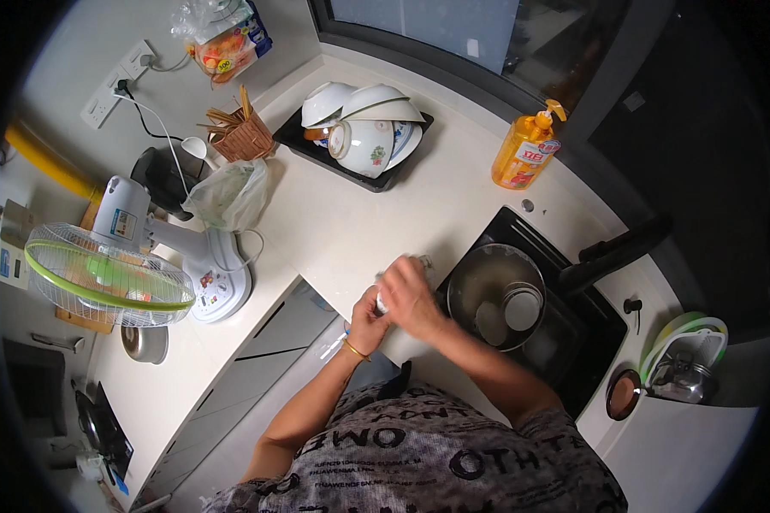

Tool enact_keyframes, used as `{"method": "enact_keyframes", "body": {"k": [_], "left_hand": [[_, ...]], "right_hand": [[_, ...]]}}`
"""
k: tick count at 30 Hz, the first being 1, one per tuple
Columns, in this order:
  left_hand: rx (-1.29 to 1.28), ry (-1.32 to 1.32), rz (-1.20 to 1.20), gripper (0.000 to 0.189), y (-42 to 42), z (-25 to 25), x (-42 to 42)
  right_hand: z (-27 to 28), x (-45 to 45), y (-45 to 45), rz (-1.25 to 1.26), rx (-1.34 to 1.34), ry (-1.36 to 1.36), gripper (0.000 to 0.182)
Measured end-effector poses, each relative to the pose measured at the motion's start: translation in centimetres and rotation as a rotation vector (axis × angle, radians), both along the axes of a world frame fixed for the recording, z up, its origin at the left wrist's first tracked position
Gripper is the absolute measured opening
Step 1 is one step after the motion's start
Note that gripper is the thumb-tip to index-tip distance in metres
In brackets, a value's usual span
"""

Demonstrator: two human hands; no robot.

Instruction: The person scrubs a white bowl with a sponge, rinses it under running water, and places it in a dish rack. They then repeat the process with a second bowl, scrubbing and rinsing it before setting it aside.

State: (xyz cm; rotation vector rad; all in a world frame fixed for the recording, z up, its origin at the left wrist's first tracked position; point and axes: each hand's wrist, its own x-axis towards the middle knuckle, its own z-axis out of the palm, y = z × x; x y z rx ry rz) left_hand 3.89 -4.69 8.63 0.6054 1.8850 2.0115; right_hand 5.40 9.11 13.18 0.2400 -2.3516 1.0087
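Over the counter's front edge, my left hand (367, 326) and my right hand (409, 296) come together around a small white object (380, 302). My fingers hide most of it, so its kind cannot be told. A greyish, partly see-through thing (427, 264) shows beyond my right fingers, blurred. To the right, a round metal pot (459, 282) stands in the black sink (504, 224). Cloudy water (487, 272) fills it, with small round dishes (523, 310) lying in the water. A black faucet (616, 253) reaches over the sink.
An orange pump bottle of dish soap (521, 157) stands behind the sink. White bowls (362, 146) are piled on a black tray (375, 185) at the back. Leftward are a wicker chopstick holder (242, 136), a plastic bag (231, 195) and an electric fan (109, 276). A colander (693, 340) stands far right.
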Motion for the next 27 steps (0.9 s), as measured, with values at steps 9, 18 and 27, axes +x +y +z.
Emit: {"method": "enact_keyframes", "body": {"k": [9,18,27], "left_hand": [[-0.046,-0.094,-0.025,0.025,-0.3,-0.2,-0.6],[-0.07,-0.147,-0.057,0.025,-0.4,-0.2,-0.5],[-0.202,-0.025,-0.046,0.024,-0.8,-0.2,-0.1]], "right_hand": [[-1.2,-1.1,3.2,-0.15,-0.036,-0.09,0.012],[-2.5,-2.0,5.2,-0.236,-0.033,-0.129,0.007],[0.3,-0.3,0.8,-0.07,-0.072,-0.083,0.015]]}}
